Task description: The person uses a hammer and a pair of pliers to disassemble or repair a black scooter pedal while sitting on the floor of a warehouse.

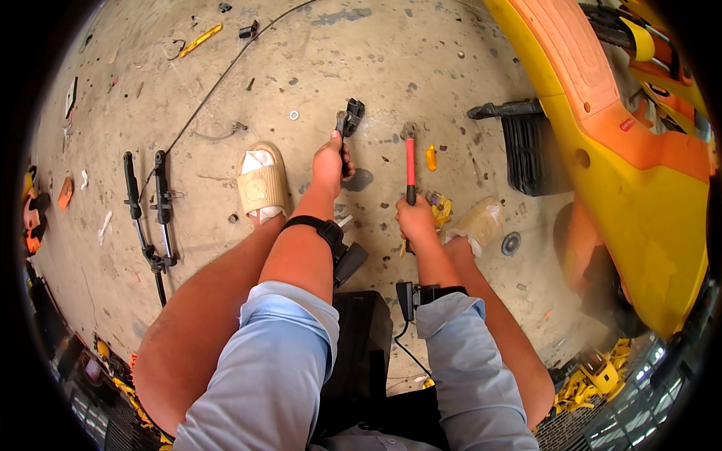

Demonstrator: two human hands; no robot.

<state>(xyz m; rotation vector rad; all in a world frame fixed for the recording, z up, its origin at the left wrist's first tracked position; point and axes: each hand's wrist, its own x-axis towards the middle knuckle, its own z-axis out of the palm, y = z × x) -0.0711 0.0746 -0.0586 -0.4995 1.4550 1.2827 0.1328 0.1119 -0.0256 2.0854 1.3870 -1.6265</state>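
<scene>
My left hand is closed around a black metal part with a ring-like end and a blocky tip, pointing away from me just above the floor. To its right, my right hand grips the black lower handle of a hammer. The hammer's shaft is red, and its small greyish head points away and blends with the floor. A short yellow piece lies right of the shaft. Beside my right hand is a crumpled yellow packet, partly hidden by the hand.
Two black rod-like struts lie at left, with a cable running past. A metal washer lies ahead. A large yellow-and-orange machine panel stands at right, near a black pedal-like part. My sandalled feet flank the work.
</scene>
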